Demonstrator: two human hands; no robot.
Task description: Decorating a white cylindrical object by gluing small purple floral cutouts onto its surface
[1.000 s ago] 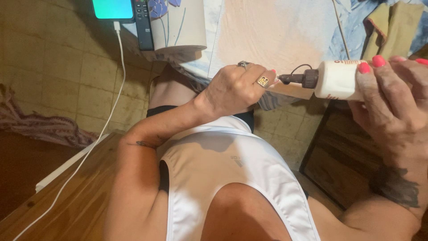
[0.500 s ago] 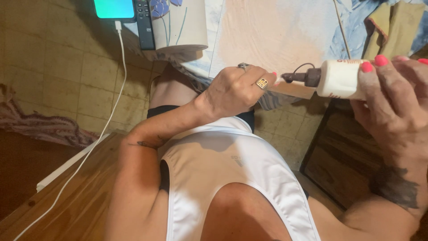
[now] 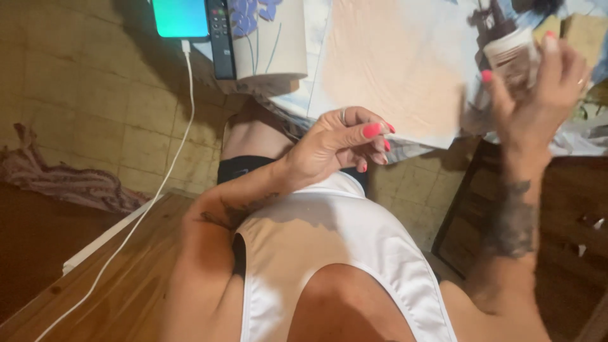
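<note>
Fingers of the right hand (image 3: 538,95) are wrapped around a small white bottle (image 3: 516,57) with a dark cap, held raised above the pale painted canvas (image 3: 392,69) near its far right corner; the bottle is blurred, so I cannot make out its tip. The wrist below it carries a dark tattoo, and the nails are bright pink.

The left hand (image 3: 335,145) hovers just off the canvas's near edge, holding nothing. Its fingers are loosely curled, thumb laid along them, pink nails pointing toward the canvas, a ring on one finger. It touches neither canvas nor bottle, and sits well apart from the right hand.

To the left of the canvas lies a white sheet with blue flowers (image 3: 269,35), and against that a black remote control (image 3: 220,38). Further left of the canvas is a phone (image 3: 180,18) with a glowing teal screen, and a white cable (image 3: 152,202) runs from it down across the tiled floor (image 3: 88,107) onto a wooden surface (image 3: 126,297). A dark wooden piece of furniture (image 3: 570,221) stands below the canvas's right end, under the right forearm. The person wears a white top (image 3: 329,253).
</note>
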